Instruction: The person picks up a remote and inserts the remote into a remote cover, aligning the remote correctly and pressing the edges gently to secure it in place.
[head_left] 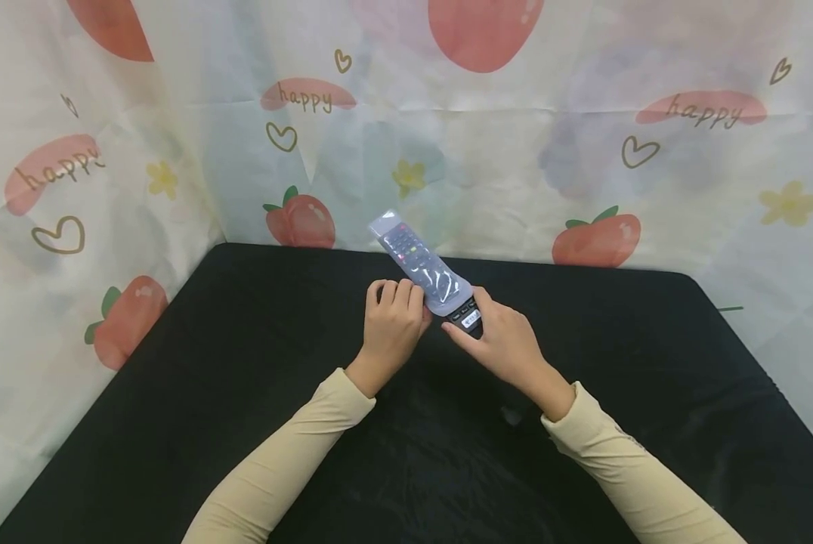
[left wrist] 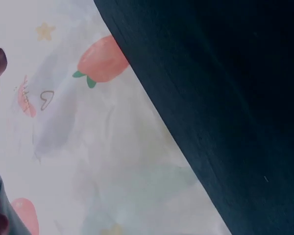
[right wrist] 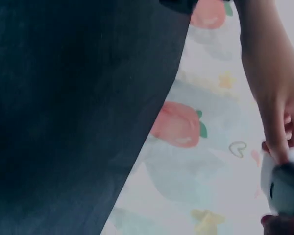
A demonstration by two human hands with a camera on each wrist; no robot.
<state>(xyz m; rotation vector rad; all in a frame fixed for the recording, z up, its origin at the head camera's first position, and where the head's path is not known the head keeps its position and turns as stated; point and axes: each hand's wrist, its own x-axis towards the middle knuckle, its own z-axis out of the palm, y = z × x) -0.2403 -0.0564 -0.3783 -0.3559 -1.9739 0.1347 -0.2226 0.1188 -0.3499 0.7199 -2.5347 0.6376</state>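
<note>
A dark remote control [head_left: 471, 318] slants above the black table, its upper part inside a translucent plastic sleeve [head_left: 387, 221]. Buttons show through the sleeve, while the lower end with a white label is bare. My right hand [head_left: 508, 340] grips that bare end, thumb on the near side. With curled fingers, my left hand [head_left: 394, 321] pinches the sleeve by its lower left edge; its thumb is mostly hidden. The right wrist view shows the left hand [right wrist: 281, 112] at the sleeve's edge [right wrist: 268, 178]. In the left wrist view only fingertips and a sliver of the remote appear at the left border.
A black cloth covers the table [head_left: 277, 325]. Behind and beside it hangs a pale curtain [head_left: 488, 166] printed with strawberries, hearts, flowers and the word "happy". A small indistinct patch [head_left: 511, 415] shows on the cloth below the right wrist.
</note>
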